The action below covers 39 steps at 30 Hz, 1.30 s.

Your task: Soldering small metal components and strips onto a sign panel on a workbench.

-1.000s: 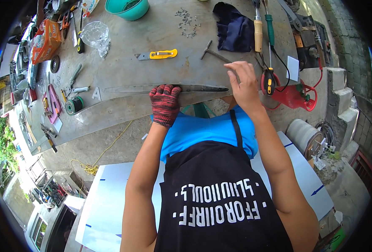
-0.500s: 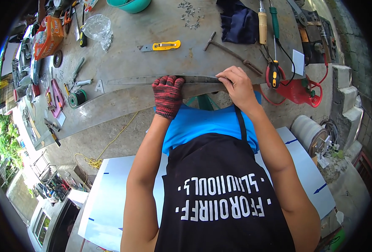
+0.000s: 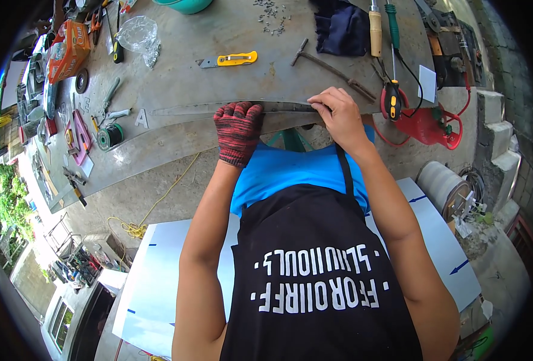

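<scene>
A long, narrow metal strip [image 3: 287, 107] lies along the near edge of the metal-topped table. My left hand [image 3: 239, 129], in a red and black knitted glove, has its fingers curled over the strip's middle. At the strip's right end, my bare right hand [image 3: 338, 117] pinches with thumb and forefinger; whether something small is also between those fingertips is hidden. Beyond the strip lies a yellow utility knife [image 3: 237, 58] with its blade out. A rusty T-shaped metal bar [image 3: 329, 69] rests slantwise beyond my right hand.
Pliers, a solder spool [image 3: 110, 137] and a white letter-shaped cut-out [image 3: 141, 118] lie to the left. Dark cloth [image 3: 341, 30], a wooden-handled tool [image 3: 375, 33] and a screwdriver [image 3: 393, 102] are at the right. A red gas cylinder [image 3: 426, 127] stands beyond the table's right edge.
My left hand has shifted slightly left along the strip. My right hand stays pinched at the strip's right end, and the whole view has moved a little.
</scene>
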Tool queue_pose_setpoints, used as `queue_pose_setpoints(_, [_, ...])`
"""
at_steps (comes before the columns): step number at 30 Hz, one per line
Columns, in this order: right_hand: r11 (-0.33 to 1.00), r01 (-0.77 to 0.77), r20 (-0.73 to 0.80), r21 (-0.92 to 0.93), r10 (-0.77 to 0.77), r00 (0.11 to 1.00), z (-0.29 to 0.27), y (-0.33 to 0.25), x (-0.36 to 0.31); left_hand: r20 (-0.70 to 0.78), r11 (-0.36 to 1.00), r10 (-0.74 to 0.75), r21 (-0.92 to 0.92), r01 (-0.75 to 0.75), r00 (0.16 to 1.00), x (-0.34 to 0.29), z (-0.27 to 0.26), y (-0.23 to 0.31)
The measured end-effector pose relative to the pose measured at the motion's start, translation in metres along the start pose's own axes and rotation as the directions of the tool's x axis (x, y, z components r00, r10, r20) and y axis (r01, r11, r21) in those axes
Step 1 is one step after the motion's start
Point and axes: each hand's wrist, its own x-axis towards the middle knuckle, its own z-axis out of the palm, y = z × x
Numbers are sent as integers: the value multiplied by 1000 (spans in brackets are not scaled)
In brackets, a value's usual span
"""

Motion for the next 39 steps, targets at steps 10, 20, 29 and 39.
queue_pose_setpoints(10, [998,-5,35,-69,7,999,-5,-6,3,1,1000,-16,-8,16,1000,1,-3,2])
queue_pose_setpoints(20, [997,18,-1,-79,-19,1000,-4,-4,3,-6,999,-5,-34,5,1000,1,-8,-3])
queue_pose_setpoints(29, [989,61,-63,-134,-70,996,-15,-16,5,9,998,-40,51,39,999,-3,-44,-52])
queue_pose_setpoints(39, [991,60,-45,-122,-66,997,-17,-20,9,218,998,56,-7,-55,974,16,-36,-58])
